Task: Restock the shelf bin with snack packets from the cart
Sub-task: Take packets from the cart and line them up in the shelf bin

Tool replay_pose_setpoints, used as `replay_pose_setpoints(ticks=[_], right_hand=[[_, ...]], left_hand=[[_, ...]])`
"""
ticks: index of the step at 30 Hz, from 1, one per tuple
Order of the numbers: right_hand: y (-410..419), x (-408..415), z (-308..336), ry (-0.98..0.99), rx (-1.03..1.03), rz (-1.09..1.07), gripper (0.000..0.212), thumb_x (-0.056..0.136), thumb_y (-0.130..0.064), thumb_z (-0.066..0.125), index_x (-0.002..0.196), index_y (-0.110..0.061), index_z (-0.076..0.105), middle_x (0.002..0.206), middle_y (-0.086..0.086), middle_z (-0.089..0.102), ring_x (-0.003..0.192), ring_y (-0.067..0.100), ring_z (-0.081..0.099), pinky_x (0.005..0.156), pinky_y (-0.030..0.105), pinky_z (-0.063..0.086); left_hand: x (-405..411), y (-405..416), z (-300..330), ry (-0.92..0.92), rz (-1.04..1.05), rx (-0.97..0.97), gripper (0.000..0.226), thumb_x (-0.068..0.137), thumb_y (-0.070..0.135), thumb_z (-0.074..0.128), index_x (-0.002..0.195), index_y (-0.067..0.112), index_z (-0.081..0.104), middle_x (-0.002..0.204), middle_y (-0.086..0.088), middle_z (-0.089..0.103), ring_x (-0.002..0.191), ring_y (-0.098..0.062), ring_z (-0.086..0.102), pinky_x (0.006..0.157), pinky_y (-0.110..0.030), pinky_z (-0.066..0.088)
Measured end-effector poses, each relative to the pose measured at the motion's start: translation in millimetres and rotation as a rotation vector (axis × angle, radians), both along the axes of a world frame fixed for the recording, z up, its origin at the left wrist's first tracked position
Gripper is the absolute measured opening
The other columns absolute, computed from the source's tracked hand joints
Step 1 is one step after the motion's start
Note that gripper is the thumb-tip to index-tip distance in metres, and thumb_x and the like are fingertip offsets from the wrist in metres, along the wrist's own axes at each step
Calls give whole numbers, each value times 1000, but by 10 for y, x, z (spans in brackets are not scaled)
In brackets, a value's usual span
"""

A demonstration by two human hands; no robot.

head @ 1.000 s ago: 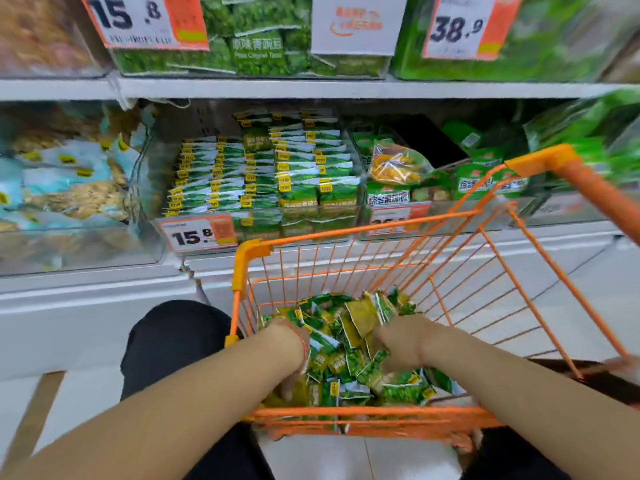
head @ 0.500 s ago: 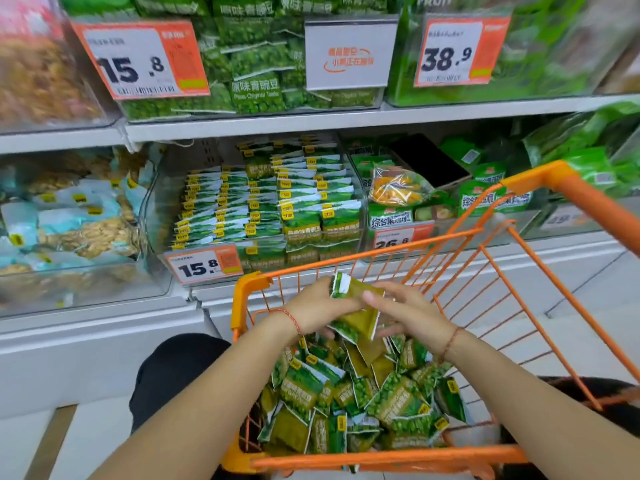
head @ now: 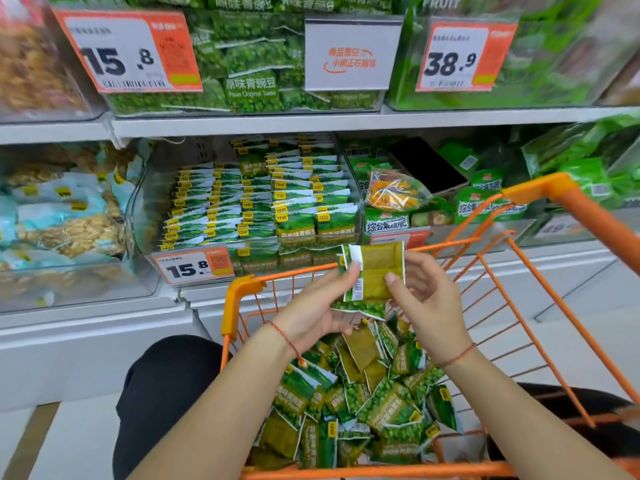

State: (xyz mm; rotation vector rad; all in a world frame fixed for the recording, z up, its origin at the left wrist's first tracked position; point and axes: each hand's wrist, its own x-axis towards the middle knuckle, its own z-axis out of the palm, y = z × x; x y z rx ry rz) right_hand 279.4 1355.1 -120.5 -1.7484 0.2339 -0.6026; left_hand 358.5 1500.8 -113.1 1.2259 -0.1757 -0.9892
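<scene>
Shelf bin point(head: 242, 209) stocked | hands hold packets point(head: 375, 271) | lower packets partly hidden

The cart point(head: 540, 188) stands in front of the shelves, with loose snack packets point(head: 363, 403) heaped in its near end. Above that heap, the left hand point(head: 311, 313) and right hand point(head: 429, 306) hold a few packets point(head: 375, 275) between them, just before the shelf bin point(head: 138, 216). That bin sits on the lower shelf behind the cart's far left corner, filled with rows of packets. A price tag point(head: 194, 266) hangs on its front. Left of it lies another bin point(head: 65, 292); a phone point(head: 427, 166) rests in the bin to its right
</scene>
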Motion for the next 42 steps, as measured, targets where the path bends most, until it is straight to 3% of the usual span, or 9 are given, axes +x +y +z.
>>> replay_pose_setpoints(ticks=[5,8,11,14,18,23,34,38,42], right_hand=[[-5,-38,-20,-262,-436,-151,13,88,-13,58,94,-24,56,97,-12,61,93,-6,57,74,11,48],[-79,-49,-67,-441,-824,-87,11,89,-6,55,98,-12,58,101,8,65,102,16,58,96,22,45],[-57,-26,-116,-460,-954,-20,6,91,-7,56,96,-10,59,102,14,65,108,26,57,103,26,41],[-37,-31,-151,-447,-986,-3,8,90,-8,58,97,-12,58,100,15,66,107,26,58,102,24,41],[-33,-41,-136,-437,-980,-45,10,87,-5,60,95,-11,57,94,15,66,100,25,57,100,20,39],[-64,-64,-89,-433,-856,-73,9,94,-7,48,97,-10,56,105,12,61,107,24,55,103,23,39],[33,-104,-73,-477,-875,93,18,100,-14,29,98,-11,47,101,6,46,91,24,49,90,22,39],[62,-83,-99,-447,-931,175,20,89,1,34,98,-10,48,100,6,53,96,23,52,101,18,35],[8,-73,-102,-355,-928,152,35,73,6,36,101,-9,51,100,9,59,99,24,53,98,22,38]], left_hand=[[36,28,-64,-3,121,110,100,76,52,65,151,13,12,145,-1,39,84,-13,55,50,-22,43],[25,45,1,-10,90,55,75,84,67,46,144,23,34,144,8,39,101,-17,58,46,-25,45],[-8,50,95,43,72,-13,73,88,72,25,149,37,10,151,3,25,110,-22,58,44,-28,44],[-38,73,118,53,108,-56,72,88,71,22,149,39,2,135,4,34,82,-23,64,49,-29,40],[-57,64,129,104,126,-95,92,73,79,34,149,40,0,159,-2,2,133,-29,40,49,-31,47],[4,46,88,101,247,-90,77,81,76,31,148,45,9,160,6,6,144,-30,19,47,-31,47],[33,71,-10,-2,42,151,70,79,70,50,133,25,44,119,-6,63,98,-22,65,66,-33,55],[-11,85,-1,-62,-114,238,83,73,81,42,145,42,27,154,2,29,143,-23,24,113,-57,16],[-15,205,13,-151,-361,184,50,68,63,69,107,33,59,106,13,62,95,-7,56,63,-21,50]])
